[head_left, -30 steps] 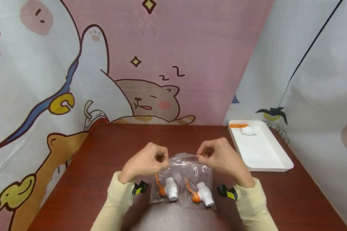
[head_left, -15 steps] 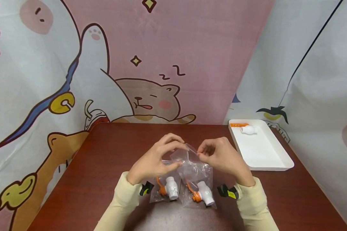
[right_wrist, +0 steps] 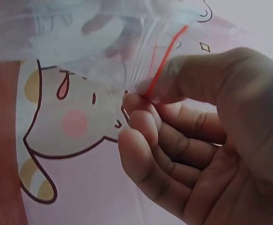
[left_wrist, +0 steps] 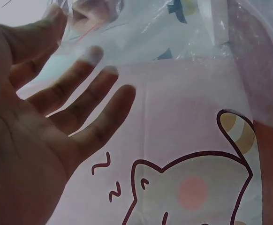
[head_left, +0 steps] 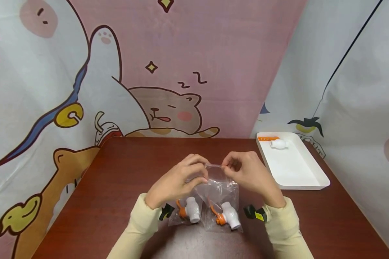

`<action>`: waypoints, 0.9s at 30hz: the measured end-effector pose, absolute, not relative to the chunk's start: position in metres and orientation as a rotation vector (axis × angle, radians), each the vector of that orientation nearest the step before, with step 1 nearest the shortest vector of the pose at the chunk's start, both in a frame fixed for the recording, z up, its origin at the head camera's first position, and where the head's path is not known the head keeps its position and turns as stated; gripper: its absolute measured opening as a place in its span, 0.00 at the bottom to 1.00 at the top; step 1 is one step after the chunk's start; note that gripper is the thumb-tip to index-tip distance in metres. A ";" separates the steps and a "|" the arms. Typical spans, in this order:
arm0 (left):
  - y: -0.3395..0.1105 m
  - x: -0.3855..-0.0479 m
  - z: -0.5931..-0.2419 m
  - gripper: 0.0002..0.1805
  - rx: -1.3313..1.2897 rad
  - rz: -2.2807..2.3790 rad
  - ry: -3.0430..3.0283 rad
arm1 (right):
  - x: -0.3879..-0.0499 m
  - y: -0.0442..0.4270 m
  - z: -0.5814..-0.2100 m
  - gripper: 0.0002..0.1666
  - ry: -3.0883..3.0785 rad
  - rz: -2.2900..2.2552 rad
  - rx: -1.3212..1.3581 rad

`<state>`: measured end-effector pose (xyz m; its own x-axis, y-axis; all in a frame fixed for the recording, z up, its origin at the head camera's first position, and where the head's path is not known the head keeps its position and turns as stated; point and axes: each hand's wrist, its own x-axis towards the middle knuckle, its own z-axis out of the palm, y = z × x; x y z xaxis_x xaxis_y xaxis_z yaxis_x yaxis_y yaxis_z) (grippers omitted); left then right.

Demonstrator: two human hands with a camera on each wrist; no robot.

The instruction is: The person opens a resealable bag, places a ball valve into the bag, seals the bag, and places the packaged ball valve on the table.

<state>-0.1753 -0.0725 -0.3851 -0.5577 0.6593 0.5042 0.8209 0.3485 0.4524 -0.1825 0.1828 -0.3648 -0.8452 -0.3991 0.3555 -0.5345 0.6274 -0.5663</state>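
Note:
Above the middle of the table, my right hand pinches the upper edge of a clear zip bag, near its red line in the right wrist view. My left hand pinches the bag's other upper side between thumb and index finger; its other fingers are spread in the left wrist view. Below are two white plastic fittings with orange handles, a left one and a right one, both seen through clear plastic. Whether the raised bag holds the right fitting cannot be told.
A white tray stands at the right, with a white fitting and an orange strip at its far left corner. The brown table meets a printed cloth behind.
My left hand let go of the plastic, opened and moved right, then closed again on the bag's upper side. The right hand keeps its grip; the raised plastic stands narrower between the hands.

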 end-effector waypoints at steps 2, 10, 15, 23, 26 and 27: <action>-0.073 -0.175 -0.383 0.04 -1.342 -1.047 -2.410 | -0.184 0.185 -0.365 0.09 -2.655 0.977 0.737; -0.072 -0.178 -0.382 0.02 -1.359 -1.222 -2.390 | -0.187 0.192 -0.364 0.07 -2.631 0.962 0.726; -0.073 -0.179 -0.385 0.02 -1.282 -1.241 -2.356 | -0.186 0.192 -0.365 0.03 -2.633 1.043 0.751; -0.073 -0.183 -0.389 0.04 -1.279 -1.220 -2.275 | -0.184 0.190 -0.366 0.04 -2.652 1.146 0.758; -0.074 -0.184 -0.391 0.04 -1.270 -1.214 -2.273 | -0.185 0.192 -0.366 0.03 -2.649 1.110 0.726; -0.074 -0.185 -0.391 0.04 -1.268 -1.212 -2.269 | -0.185 0.193 -0.366 0.03 -2.649 1.104 0.712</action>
<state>-0.1847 -0.0738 -0.3914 -0.5792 0.5727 0.5801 0.8007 0.2657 0.5370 -0.1848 0.1928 -0.3658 -0.8680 -0.3593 0.3427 -0.4963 0.6084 -0.6193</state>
